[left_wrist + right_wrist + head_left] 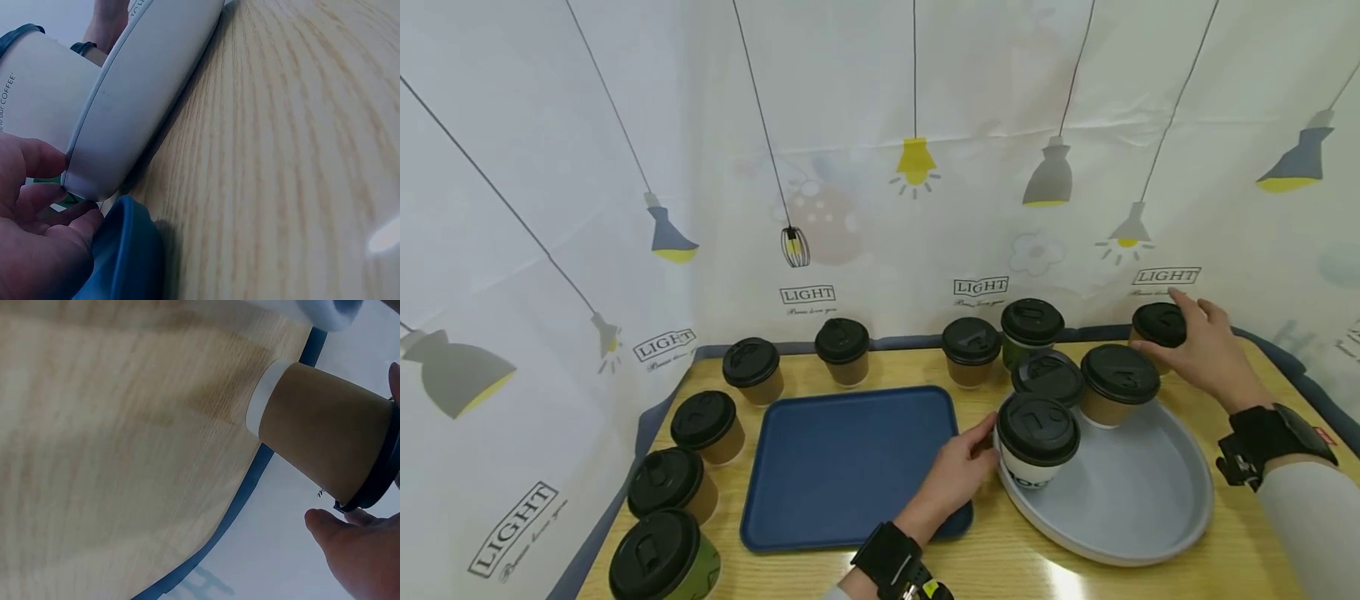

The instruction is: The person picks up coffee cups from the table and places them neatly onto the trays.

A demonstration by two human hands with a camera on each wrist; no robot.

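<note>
In the head view my left hand point(955, 471) is at the left rim of a round grey tray point(1150, 500). The left wrist view shows its fingers point(47, 159) gripping that rim beside the blue tray's edge. On the round tray stand a white paper coffee cup point(1030, 473), a brown one point(1105, 408) and a third whose black lid point(1048, 377) shows. At the back right my right hand point(1210, 358) holds a brown coffee cup point(328, 428) by its black lid. That cup is upright; whether its base touches the table is unclear.
A blue rectangular tray point(850, 467) lies left of the round one. Several lidded cups line the table's left and back edges, among them a green cup point(700, 575) at front left. A printed cloth point(865, 167) hangs behind the table point(1000, 575).
</note>
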